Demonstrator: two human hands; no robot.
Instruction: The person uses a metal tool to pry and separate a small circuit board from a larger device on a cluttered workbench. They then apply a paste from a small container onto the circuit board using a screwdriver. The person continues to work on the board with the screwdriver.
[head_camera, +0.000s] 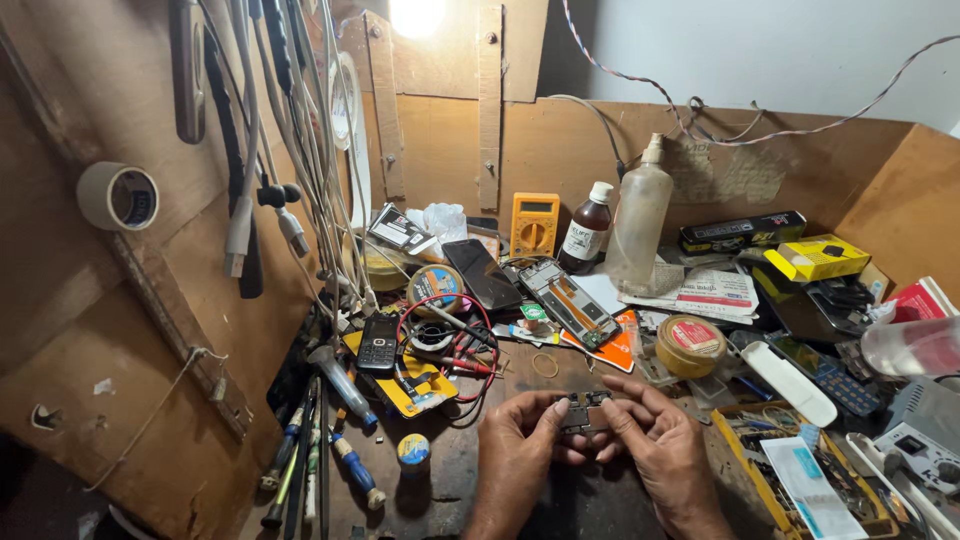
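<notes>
Nearest the camera, the left hand (517, 440) and right hand (655, 445) meet over the dark workbench (450, 470), each pinching one end of a small dark circuit board (583, 412) between thumb and fingertips. Beyond the hands lies an opened phone (568, 300); left of the left hand sits a small keypad phone (379, 343), and near the right hand a round tin (690, 345).

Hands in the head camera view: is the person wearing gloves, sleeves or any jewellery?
Both hands are bare: the left hand and the right hand show no gloves. No rings, watch or bracelets can be seen. The forearms are uncovered down to the picture's edge, with no sleeves in view.
</notes>
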